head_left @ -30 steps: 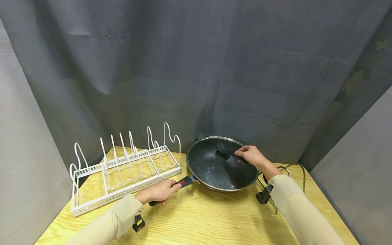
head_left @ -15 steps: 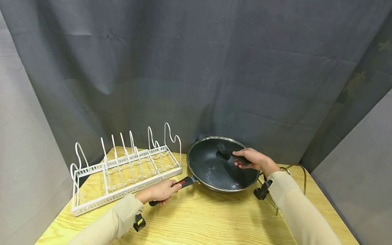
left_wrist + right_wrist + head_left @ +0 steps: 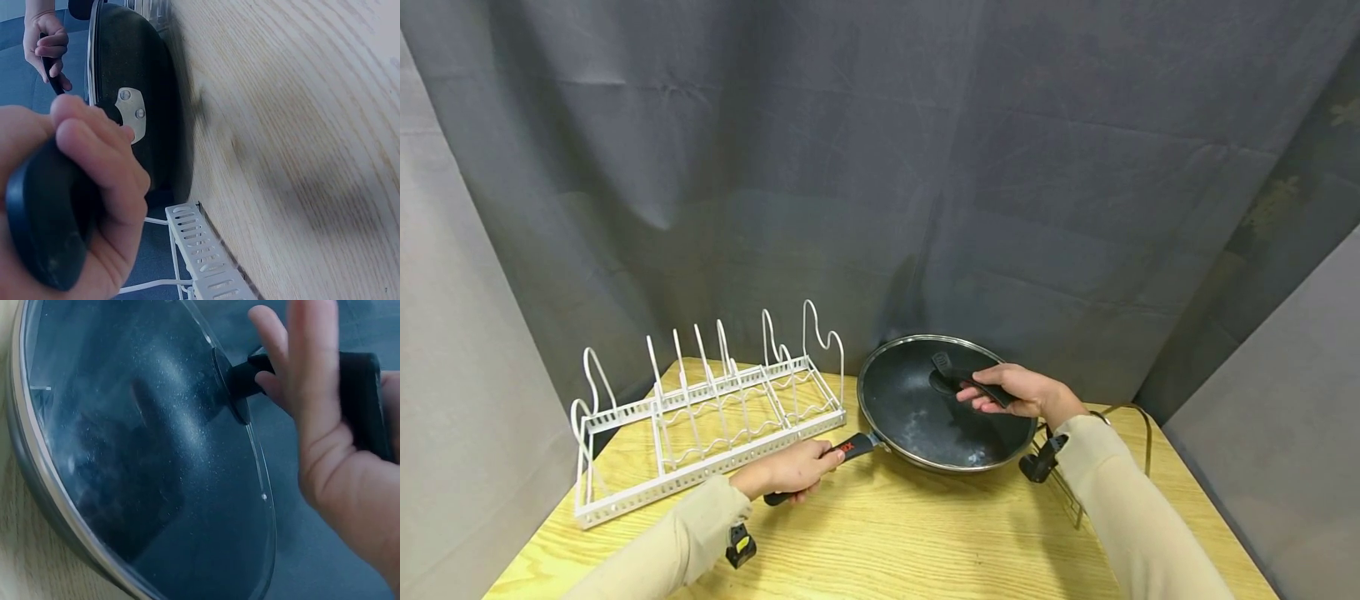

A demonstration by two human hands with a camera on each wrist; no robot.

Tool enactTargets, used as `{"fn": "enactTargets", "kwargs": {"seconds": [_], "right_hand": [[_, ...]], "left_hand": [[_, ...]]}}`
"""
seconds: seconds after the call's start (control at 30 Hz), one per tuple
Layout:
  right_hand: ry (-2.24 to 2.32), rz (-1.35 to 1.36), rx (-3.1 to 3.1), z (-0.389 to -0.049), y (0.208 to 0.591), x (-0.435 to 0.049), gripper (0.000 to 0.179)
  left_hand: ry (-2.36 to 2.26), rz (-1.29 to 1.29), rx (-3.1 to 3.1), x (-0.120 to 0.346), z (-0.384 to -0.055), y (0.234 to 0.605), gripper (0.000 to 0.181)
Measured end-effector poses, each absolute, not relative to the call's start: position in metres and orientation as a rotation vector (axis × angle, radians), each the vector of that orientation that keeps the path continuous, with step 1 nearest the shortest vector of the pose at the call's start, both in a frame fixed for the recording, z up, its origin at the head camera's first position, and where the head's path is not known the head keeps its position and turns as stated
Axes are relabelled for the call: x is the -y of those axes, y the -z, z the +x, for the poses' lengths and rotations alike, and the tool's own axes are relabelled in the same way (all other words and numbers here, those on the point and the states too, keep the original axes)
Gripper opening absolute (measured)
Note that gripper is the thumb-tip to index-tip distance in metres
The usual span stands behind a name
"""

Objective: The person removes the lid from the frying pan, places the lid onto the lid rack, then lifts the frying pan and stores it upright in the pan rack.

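A frying pan (image 3: 147,69) with a glass lid (image 3: 917,417) on it rests on the wooden table. My left hand (image 3: 793,468) grips the pan's black handle (image 3: 854,445), fingers curled round it in the left wrist view. My right hand (image 3: 1024,388) holds the lid's black handle (image 3: 362,394) above the glass, thumb on top and fingers underneath. The lid's metal rim (image 3: 53,481) sits along the pan's edge. In the right wrist view, my hand hides part of the lid handle.
A white wire pan rack (image 3: 700,472) with upright dividers stands left of the pan. A thin wire stand (image 3: 1147,442), partly hidden by the right arm, lies at the right. Grey curtain (image 3: 880,167) hangs right behind the pan.
My right hand shifts slightly lower and to the right, and its fingers spread further under the lid handle. The left hand, pan and rack stay in place.
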State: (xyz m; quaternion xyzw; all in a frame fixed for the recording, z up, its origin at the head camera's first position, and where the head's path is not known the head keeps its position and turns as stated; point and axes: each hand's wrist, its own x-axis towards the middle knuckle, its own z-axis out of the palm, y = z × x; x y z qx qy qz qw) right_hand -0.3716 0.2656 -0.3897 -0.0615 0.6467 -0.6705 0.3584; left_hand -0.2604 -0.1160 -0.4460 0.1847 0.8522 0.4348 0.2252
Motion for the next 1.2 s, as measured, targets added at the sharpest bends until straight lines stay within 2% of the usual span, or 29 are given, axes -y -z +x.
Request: {"fn": "enactTargets", "kwargs": {"seconds": [0.17, 0.37, 1.2], "right_hand": [[1.818, -0.166, -1.624, -0.369, 0.392, -0.265, 0.028], [1.864, -0.19, -1.572, -0.364, 0.391, -0.259, 0.027], [2.057, -0.005, -1.442, -0.348, 0.388, -0.236, 0.025]], "left_hand": [[-1.213, 0.498, -2.343, 0.116, -0.26, 0.446, 0.033], [-1.209, 0.51, -2.356, 0.116, -0.26, 0.446, 0.031], [-1.179, 0.491, -2.358, 0.116, -0.26, 0.445, 0.033]]}}
